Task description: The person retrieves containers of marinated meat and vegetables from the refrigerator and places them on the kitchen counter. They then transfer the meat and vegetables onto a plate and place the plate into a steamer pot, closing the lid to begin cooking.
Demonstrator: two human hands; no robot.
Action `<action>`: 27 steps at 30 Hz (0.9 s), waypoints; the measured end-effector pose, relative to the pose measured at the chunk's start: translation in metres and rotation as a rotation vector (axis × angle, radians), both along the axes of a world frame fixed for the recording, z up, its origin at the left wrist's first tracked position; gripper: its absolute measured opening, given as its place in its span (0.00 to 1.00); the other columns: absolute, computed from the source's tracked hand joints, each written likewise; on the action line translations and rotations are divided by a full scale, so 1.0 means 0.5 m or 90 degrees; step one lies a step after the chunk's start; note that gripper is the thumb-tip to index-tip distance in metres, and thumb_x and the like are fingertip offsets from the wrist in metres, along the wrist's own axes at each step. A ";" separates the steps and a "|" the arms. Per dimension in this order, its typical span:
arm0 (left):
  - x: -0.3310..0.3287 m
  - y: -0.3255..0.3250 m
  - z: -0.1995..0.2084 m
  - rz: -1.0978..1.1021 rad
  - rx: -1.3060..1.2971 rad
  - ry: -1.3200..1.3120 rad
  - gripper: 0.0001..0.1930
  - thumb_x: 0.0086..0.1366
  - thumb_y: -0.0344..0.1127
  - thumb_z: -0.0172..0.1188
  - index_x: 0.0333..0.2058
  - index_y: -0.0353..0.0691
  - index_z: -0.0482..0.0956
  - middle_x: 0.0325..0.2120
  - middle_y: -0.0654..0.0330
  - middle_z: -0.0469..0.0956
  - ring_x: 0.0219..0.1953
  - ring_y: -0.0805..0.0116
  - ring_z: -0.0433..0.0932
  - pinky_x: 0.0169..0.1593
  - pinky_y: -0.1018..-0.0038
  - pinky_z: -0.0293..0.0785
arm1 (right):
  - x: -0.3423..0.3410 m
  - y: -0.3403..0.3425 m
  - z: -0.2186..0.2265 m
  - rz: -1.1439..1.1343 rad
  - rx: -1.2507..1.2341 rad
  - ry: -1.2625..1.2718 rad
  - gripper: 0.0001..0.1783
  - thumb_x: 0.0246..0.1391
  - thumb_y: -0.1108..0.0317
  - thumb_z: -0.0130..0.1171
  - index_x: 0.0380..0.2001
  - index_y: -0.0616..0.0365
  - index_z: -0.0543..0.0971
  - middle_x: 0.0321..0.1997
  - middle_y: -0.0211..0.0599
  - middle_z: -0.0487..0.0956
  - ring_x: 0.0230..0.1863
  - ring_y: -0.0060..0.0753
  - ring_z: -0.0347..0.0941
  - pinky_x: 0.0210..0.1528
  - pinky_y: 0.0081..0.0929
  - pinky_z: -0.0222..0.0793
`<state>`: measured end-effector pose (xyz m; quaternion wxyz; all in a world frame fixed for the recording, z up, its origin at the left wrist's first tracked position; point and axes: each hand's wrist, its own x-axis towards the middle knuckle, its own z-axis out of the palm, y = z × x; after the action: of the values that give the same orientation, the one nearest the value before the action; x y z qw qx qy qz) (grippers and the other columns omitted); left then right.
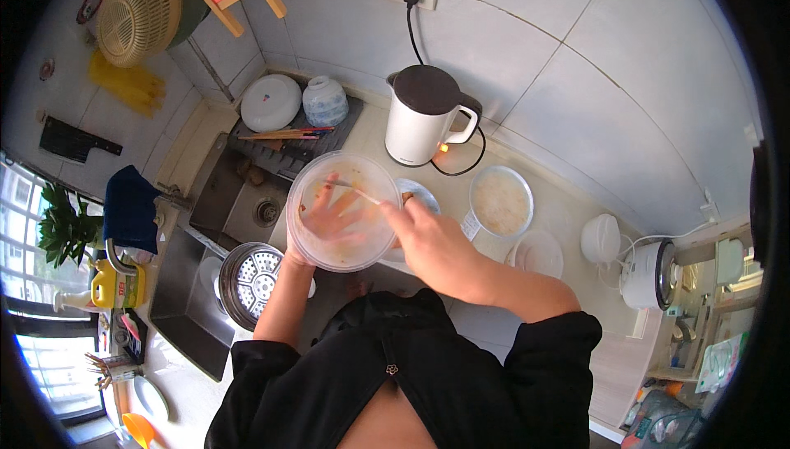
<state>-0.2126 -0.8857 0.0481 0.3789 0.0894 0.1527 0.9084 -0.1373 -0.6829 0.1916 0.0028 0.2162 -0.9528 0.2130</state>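
Left grip (331, 217) holds translucent bowl (362, 250) from beneath, likely for steadiness — right grip (426, 241) pinches thin utensil (359, 192). Kettle (415, 128): bowl's one o'clock.

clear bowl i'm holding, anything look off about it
The clear bowl carries uneven orange-brown smears and bits that stand out against the pale plastic, possibly food residue. Your right hand holds a thin pale utensil over it. No crack or spill shows there.

White kettle (415, 130), black cleaver (76, 141)
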 end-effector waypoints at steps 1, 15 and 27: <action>-0.003 0.005 -0.002 -0.005 0.013 0.001 0.39 0.51 0.62 0.50 0.60 0.58 0.51 0.59 0.51 0.49 0.56 0.47 0.55 0.51 0.48 0.59 | 0.008 -0.002 0.002 0.036 0.015 0.040 0.20 0.42 0.76 0.49 0.43 0.67 0.67 0.31 0.47 0.68 0.26 0.42 0.72 0.27 0.31 0.69; -0.019 0.025 0.028 -0.002 -0.124 0.135 0.37 0.56 0.63 0.42 0.59 0.51 0.51 0.56 0.52 0.56 0.52 0.51 0.63 0.51 0.58 0.62 | -0.009 0.034 0.011 0.088 0.039 0.182 0.18 0.41 0.73 0.54 0.40 0.57 0.73 0.28 0.38 0.67 0.25 0.37 0.71 0.25 0.32 0.67; -0.103 0.047 -0.008 0.003 -0.359 0.250 0.37 0.58 0.61 0.41 0.61 0.47 0.47 0.52 0.58 0.63 0.48 0.65 0.67 0.50 0.67 0.63 | -0.044 0.099 -0.143 -0.020 -0.019 0.057 0.16 0.42 0.73 0.52 0.39 0.53 0.76 0.29 0.38 0.70 0.30 0.41 0.71 0.30 0.34 0.68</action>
<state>-0.2641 -0.8621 0.0439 0.3498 0.1539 0.4682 0.7967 -0.1593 -0.6336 0.1199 0.0523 0.2106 -0.9518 0.2168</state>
